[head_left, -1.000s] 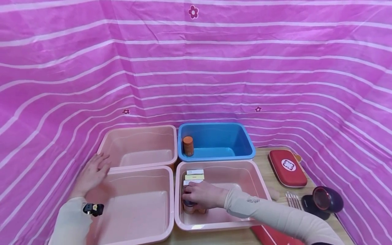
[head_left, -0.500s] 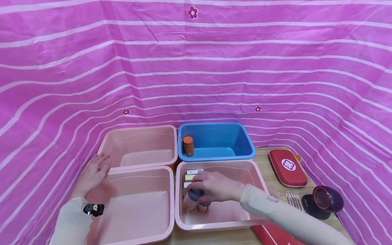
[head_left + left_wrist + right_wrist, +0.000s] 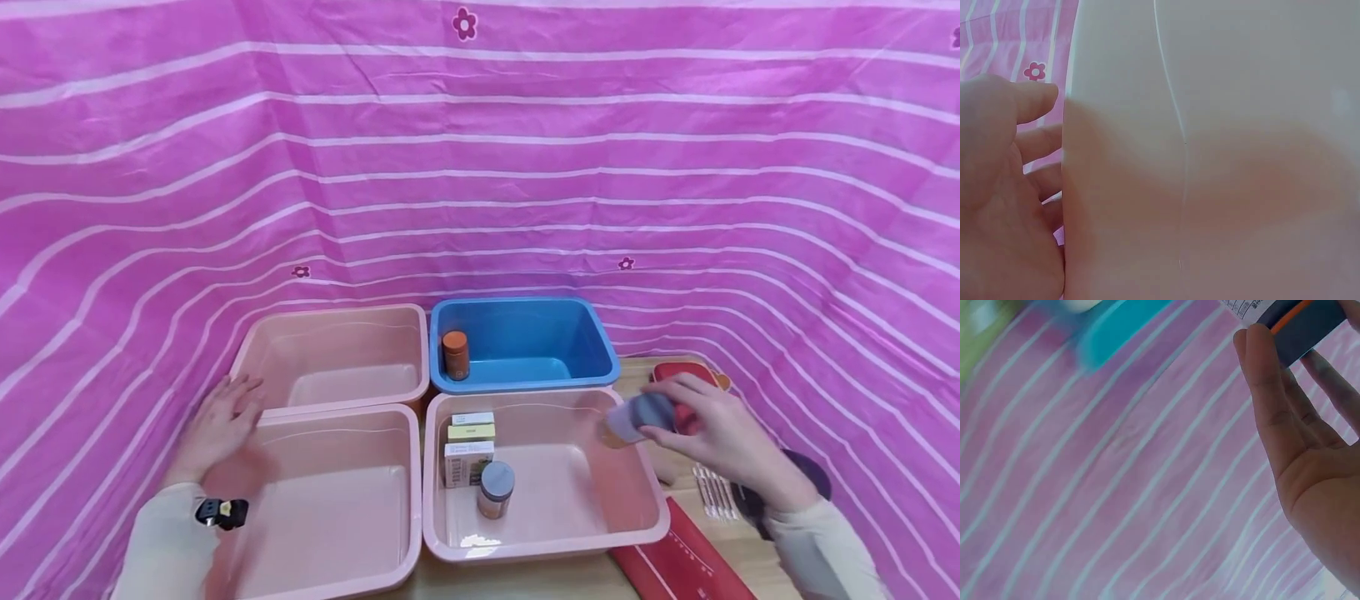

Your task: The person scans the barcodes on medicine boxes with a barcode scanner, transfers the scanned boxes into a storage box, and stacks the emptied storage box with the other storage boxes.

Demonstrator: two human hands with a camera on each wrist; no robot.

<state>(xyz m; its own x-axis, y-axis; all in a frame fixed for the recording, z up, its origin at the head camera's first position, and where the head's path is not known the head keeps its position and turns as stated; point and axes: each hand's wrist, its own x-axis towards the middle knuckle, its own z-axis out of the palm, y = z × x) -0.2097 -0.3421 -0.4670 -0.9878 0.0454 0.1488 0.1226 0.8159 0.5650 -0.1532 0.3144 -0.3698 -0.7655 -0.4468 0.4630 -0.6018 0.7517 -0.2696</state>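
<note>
A small bottle (image 3: 633,417) with a dark grey cap, an orange ring under it and a printed white label lies tilted on its side, pinched in the right hand (image 3: 720,433). It hangs above the right rim of the near pink bin (image 3: 652,500).

Blue bin (image 3: 592,350) at centre holding an orange-capped bottle (image 3: 455,354), pink striped cloth (image 3: 480,167) behind, cotton swabs (image 3: 708,492) lower right
</note>
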